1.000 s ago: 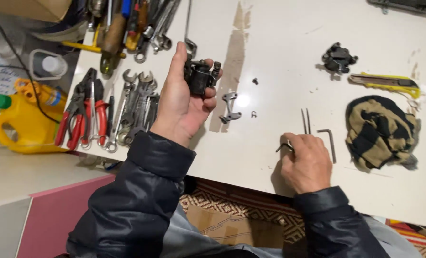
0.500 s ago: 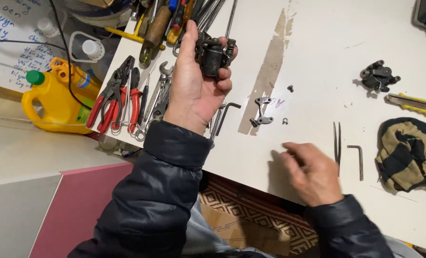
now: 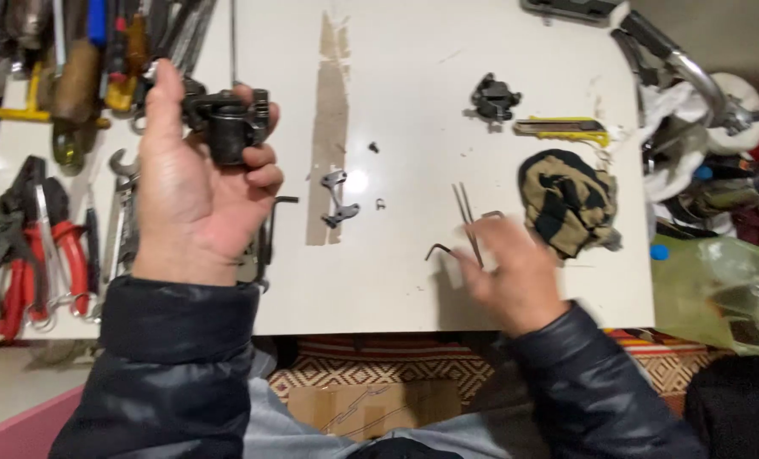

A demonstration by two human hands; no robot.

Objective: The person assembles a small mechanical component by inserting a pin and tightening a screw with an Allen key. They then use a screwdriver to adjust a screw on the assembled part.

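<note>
My left hand [image 3: 194, 191] is raised over the white table [image 3: 413, 102] and grips a small black metal part [image 3: 226, 123] between thumb and fingers. My right hand [image 3: 515, 268], blurred with motion, hovers low over several thin hex keys [image 3: 464, 217] near the table's front edge; a bent key [image 3: 437, 250] pokes out at its fingertips, and I cannot tell whether it is held. A small grey bracket [image 3: 337, 197] lies between the two hands beside a strip of brown tape [image 3: 330, 127].
Red-handled pliers [image 3: 22, 255], wrenches [image 3: 122, 212] and screwdrivers [image 3: 99, 51] lie at the left. A black part [image 3: 492, 98], a yellow utility knife [image 3: 562, 129] and a tan-and-black cloth [image 3: 566, 200] lie at the right. A green bag [image 3: 719, 289] sits past the table's right edge.
The view has shifted. My left hand still holds the black part up. My right hand has moved among the hex keys and is now blurred.
</note>
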